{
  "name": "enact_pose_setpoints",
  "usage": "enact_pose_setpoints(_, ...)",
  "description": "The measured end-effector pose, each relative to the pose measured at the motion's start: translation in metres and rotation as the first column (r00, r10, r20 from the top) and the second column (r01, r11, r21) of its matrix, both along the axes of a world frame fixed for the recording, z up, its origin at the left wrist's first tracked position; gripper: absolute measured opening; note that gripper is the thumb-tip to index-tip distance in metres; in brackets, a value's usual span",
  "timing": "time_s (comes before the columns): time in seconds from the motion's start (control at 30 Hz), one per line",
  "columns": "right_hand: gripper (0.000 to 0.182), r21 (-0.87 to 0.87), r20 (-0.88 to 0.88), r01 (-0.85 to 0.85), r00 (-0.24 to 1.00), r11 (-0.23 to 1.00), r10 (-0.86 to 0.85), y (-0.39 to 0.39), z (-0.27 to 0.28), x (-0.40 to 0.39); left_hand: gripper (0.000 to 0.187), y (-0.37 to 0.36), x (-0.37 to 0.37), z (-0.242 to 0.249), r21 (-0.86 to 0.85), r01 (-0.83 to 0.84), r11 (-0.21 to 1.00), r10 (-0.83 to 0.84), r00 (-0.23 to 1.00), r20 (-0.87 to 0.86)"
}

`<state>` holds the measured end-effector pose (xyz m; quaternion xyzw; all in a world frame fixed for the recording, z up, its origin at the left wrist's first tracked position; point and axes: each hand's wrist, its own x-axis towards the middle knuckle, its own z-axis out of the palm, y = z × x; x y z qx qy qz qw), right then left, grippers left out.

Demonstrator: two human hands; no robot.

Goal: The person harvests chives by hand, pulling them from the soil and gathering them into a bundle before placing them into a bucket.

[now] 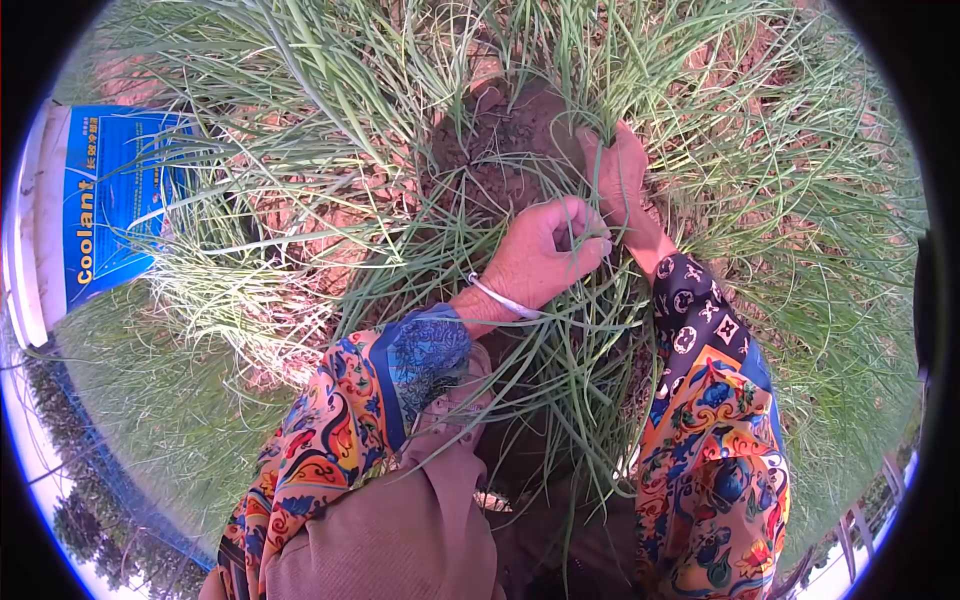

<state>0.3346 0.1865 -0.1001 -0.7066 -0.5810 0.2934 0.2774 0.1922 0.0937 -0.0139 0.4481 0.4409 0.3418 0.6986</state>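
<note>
My left hand (540,250) is closed, its thumb and forefinger brought together above long thin green leaves that look like green onion (575,350). Whatever lies between those fingertips is too small to make out. A white band circles the left wrist. Just beyond it, my right hand (622,180) reaches down among the leaves at the edge of a dark soil patch (500,150). Leaves and shadow partly hide its fingers, so its grip cannot be told. Several loose leaves drape over the lap and between the forearms.
A blue and white bucket labelled Coolant (110,200) lies at the left among the plants. Dense onion-like plants (760,130) grow on both sides and ahead. Reddish soil (345,255) shows between them. My bent knee (390,530) is close below the left forearm.
</note>
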Motion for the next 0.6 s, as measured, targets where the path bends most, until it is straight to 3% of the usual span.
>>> enact_pose_setpoints(0.13,0.031,-0.041,0.036,-0.026,0.999,0.999,0.027,0.008,0.0,0.006,0.017,-0.001,0.006,0.0,-0.023,-0.007,1.0,0.007,1.0,0.02)
enact_pose_setpoints(0.23,0.031,-0.011,-0.108,-0.048,0.993,0.999,0.046,-0.004,0.008,0.008,0.017,-0.003,0.007,-0.004,-0.008,-0.012,1.0,0.013,1.0,0.029)
enact_pose_setpoints(0.27,0.018,-0.02,-0.232,0.011,0.972,1.0,-0.016,-0.011,0.016,0.003,0.016,-0.003,0.007,-0.007,-0.007,-0.02,1.0,0.021,0.999,0.034)
enact_pose_setpoints(0.37,0.015,-0.019,-0.417,0.04,0.908,0.999,-0.044,-0.014,-0.013,0.016,0.016,-0.003,0.003,-0.015,0.016,-0.014,1.0,0.014,0.999,-0.034)
enact_pose_setpoints(0.53,0.015,0.033,-0.369,0.009,0.929,0.999,0.004,-0.018,-0.018,0.015,0.018,-0.002,0.001,-0.02,0.015,-0.011,1.0,0.011,1.0,-0.026)
enact_pose_setpoints(0.6,0.016,-0.036,-0.37,0.005,0.929,0.999,-0.018,-0.016,-0.006,0.011,0.017,-0.003,0.003,-0.017,-0.007,-0.006,1.0,0.006,1.0,-0.021)
